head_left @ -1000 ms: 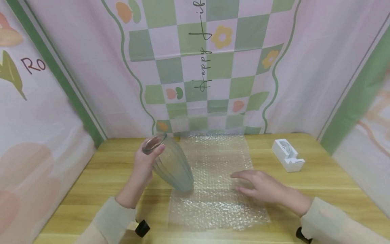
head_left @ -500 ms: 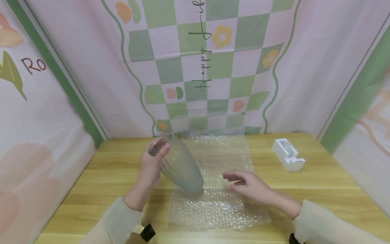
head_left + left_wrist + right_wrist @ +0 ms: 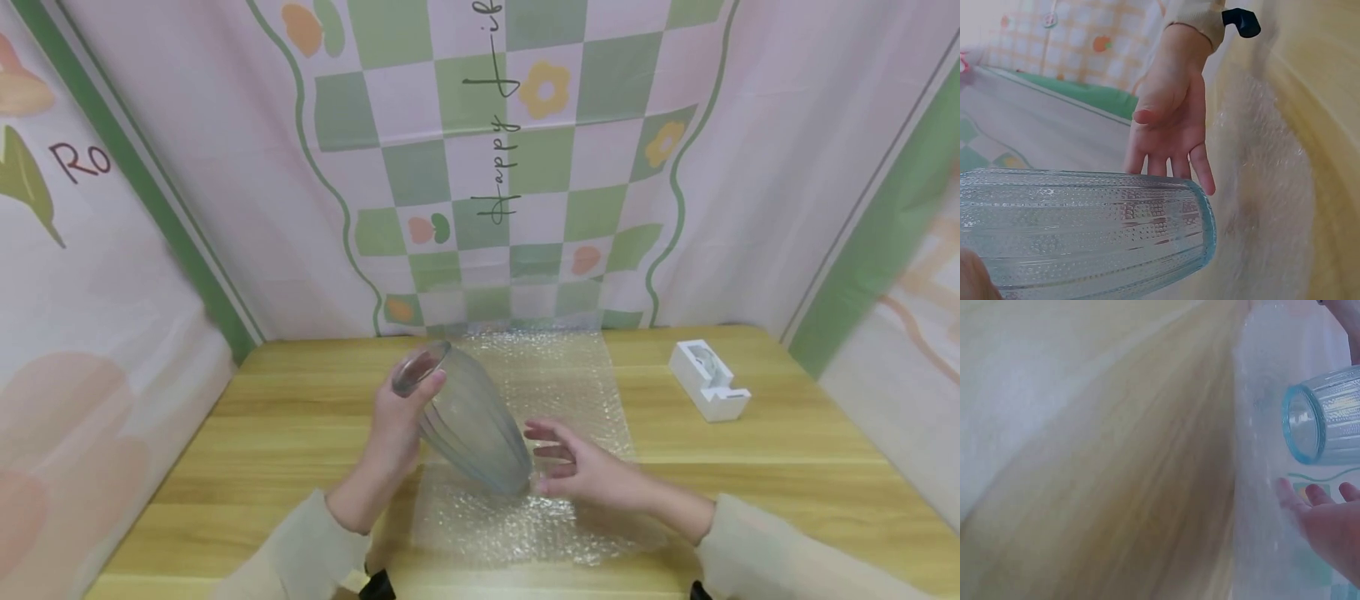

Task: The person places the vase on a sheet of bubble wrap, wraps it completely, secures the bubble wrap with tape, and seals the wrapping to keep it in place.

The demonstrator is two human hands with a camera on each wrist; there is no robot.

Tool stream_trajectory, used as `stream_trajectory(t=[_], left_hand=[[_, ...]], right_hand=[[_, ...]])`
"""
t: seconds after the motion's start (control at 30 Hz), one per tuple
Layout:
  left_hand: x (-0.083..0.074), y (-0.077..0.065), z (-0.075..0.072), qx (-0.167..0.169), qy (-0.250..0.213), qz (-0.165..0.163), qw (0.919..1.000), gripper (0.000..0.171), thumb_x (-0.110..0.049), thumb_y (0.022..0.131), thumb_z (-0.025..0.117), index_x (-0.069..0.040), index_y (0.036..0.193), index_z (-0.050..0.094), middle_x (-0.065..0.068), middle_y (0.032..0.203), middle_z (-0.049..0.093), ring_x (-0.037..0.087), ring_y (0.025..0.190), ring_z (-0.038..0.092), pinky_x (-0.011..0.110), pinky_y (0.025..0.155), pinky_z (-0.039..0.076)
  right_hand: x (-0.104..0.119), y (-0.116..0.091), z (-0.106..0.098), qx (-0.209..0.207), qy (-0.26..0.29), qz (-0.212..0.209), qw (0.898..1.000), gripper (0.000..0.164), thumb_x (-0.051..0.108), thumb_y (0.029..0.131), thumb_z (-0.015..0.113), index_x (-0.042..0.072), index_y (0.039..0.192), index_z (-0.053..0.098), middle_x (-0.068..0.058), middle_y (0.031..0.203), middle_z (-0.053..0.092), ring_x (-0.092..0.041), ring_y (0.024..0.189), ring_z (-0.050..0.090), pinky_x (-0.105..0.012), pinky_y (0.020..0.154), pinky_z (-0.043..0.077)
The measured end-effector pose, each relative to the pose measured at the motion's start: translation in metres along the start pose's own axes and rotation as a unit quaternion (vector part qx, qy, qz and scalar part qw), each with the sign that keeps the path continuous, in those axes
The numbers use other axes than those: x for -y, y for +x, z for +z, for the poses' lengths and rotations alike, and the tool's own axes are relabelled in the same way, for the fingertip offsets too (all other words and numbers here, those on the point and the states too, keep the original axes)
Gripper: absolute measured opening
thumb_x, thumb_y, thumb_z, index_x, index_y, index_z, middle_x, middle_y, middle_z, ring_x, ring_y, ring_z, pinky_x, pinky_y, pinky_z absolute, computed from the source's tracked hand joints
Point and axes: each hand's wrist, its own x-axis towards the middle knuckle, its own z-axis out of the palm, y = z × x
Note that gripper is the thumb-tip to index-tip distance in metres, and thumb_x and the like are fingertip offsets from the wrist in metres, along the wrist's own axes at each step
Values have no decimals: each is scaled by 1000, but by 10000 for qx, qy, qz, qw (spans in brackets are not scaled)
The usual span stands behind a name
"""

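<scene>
My left hand (image 3: pixel 397 425) grips a ribbed, clear bluish glass vase (image 3: pixel 480 425) near its mouth. The vase is tilted, its mouth up to the left and its base down to the right, over a sheet of bubble wrap (image 3: pixel 562 383). Textured ribs and the thick blue base edge of the vase (image 3: pixel 1104 231) show in the left wrist view. Just right of the base, my right hand (image 3: pixel 592 475) has its fingers spread and loosely bent, holding nothing. In the right wrist view, the base of the vase (image 3: pixel 1304 425) faces the fingers of my right hand (image 3: pixel 1335 531).
A white tape dispenser (image 3: pixel 708 382) with a roll in it stands on the wooden table (image 3: pixel 300 417) at the right. Behind the table hangs a checkered, patterned curtain (image 3: pixel 487 167); the bubble wrap reaches back to it.
My left hand has carried the tilted vase to the right and slightly nearer, over the bubble wrap. My right hand has moved left, close to the vase's base.
</scene>
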Motion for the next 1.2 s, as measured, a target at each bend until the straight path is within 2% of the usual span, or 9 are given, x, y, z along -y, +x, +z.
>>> stream_trajectory(t=[0.13, 0.27, 0.47, 0.63, 0.8, 1.03, 1.2], left_hand=[[4, -5, 4, 67, -91, 36, 9999, 66, -22, 87, 76, 5, 141, 51, 17, 138, 56, 30, 128, 51, 45, 116, 34], [9, -8, 9, 76, -211, 57, 9997, 68, -25, 87, 75, 5, 143, 49, 17, 139, 55, 32, 130, 48, 47, 118, 31], [16, -15, 13, 113, -318, 35, 9994, 62, -19, 90, 71, 6, 143, 48, 17, 138, 56, 32, 130, 48, 46, 117, 31], [20, -21, 16, 141, -197, 56, 9997, 61, -22, 91, 71, 6, 141, 50, 16, 135, 59, 29, 124, 53, 45, 114, 35], [22, -23, 17, 195, -422, 169, 9988, 64, -24, 89, 71, 6, 142, 49, 14, 133, 59, 23, 118, 58, 43, 113, 35], [23, -26, 17, 279, -771, 279, 9962, 82, -38, 84, 80, 7, 144, 46, 13, 135, 58, 20, 115, 60, 37, 109, 40], [25, -27, 17, 362, -826, 267, 9956, 97, -49, 79, 83, 7, 148, 43, 18, 143, 52, 23, 119, 56, 32, 109, 41]], right_hand=[[-1, 3, 6, 151, 268, 43, 9995, 102, 12, 86, 82, -11, 156, 13, -43, 153, 23, -61, 134, 37, -56, 107, 45], [1, 4, 12, -85, 310, 230, 9992, 110, 13, 81, 87, -11, 156, 11, -43, 151, 25, -60, 134, 38, -54, 109, 43], [2, 7, 21, -693, -436, 633, 9946, 118, 30, 75, 93, -10, 157, 18, -40, 154, 29, -59, 137, 35, -66, 111, 34], [4, 6, 26, -788, -670, 1035, 9892, 125, 34, 73, 93, -7, 159, 13, -39, 158, 24, -58, 141, 29, -70, 113, 26], [6, 3, 29, -977, -522, 991, 9889, 118, 29, 74, 92, -3, 160, 18, -35, 157, 29, -55, 140, 33, -70, 113, 27], [9, -3, 34, -1415, -623, 997, 9829, 112, 25, 74, 92, -2, 159, 24, -33, 156, 33, -53, 139, 37, -68, 112, 30], [12, -7, 29, -1357, -905, 962, 9819, 113, 29, 76, 91, -5, 158, 22, -35, 156, 32, -55, 139, 35, -69, 112, 30]])
